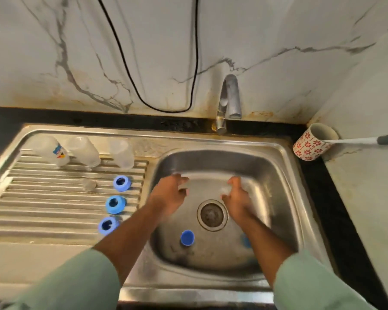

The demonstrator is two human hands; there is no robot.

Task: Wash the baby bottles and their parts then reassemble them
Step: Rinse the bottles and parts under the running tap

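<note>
Both hands are down in the steel sink basin [276, 175], above the drain [212, 214]. My right hand [236, 199] pinches a small clear soft part [225, 190], blurred by motion. My left hand [170, 193] hangs beside it with loosely curled fingers and nothing visible in them. A blue cap [187, 237] lies on the basin floor. Another blue piece [245, 240] shows partly behind my right forearm. On the drainboard [31, 206] stand three clear bottles [52, 151] [84, 152] [122, 154], a clear nipple [89, 184] and three blue collar rings [121, 183] [115, 204] [108, 224].
The faucet [229, 101] rises at the back of the sink, with no water visible. A red-flowered cup [309, 144] stands on the right counter corner with a long brush handle [367, 139] sticking out. A black cable [166, 108] hangs against the marble wall.
</note>
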